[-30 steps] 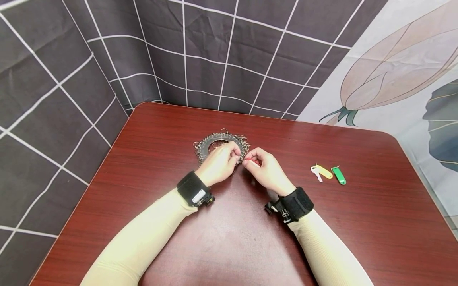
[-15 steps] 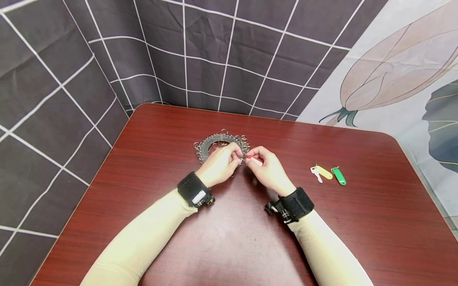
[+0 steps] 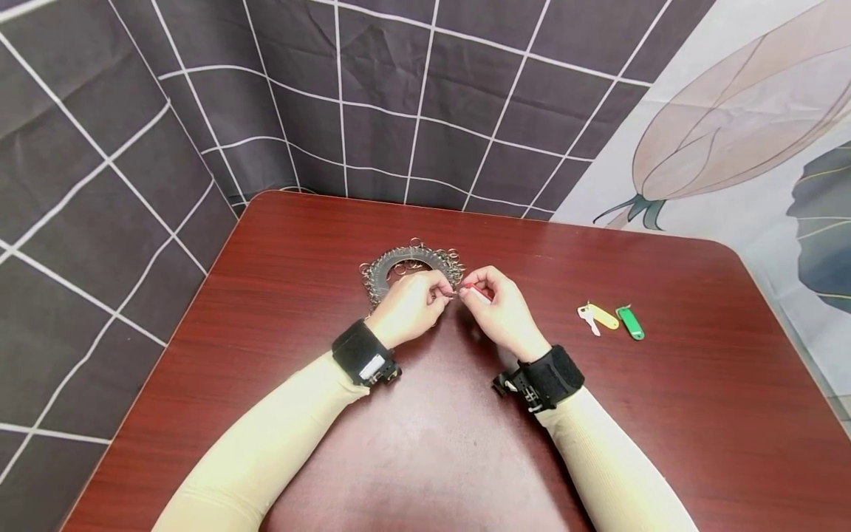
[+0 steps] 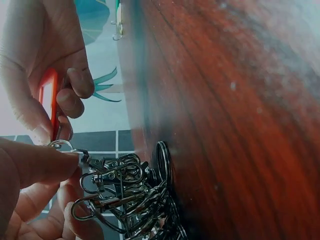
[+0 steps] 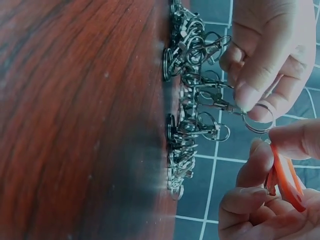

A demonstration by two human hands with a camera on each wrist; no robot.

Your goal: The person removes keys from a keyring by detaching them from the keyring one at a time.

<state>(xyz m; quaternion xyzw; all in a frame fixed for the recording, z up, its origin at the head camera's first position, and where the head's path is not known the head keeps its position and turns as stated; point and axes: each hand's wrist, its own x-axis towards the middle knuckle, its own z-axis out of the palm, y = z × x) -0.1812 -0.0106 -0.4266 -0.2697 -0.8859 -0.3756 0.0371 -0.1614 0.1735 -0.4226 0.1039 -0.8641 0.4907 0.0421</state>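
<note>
A wheel of metal clasps and key rings lies on the red-brown table. My left hand pinches a small split ring that hangs on one clasp of the bunch. Just to its right, my right hand grips a red key tag between thumb and curled fingers. The tag's end sits next to the ring. In the left wrist view the red tag stands just above the pinched ring. Whether tag and ring are joined is unclear.
A yellow tag with a small key and a green tag lie on the table to the right of my hands. A dark gridded curtain hangs behind the table, and a flower-print cloth at the right.
My right hand has moved slightly up and left, bringing the red tag closer to the ring in my left fingers. The left hand has stayed almost still.
</note>
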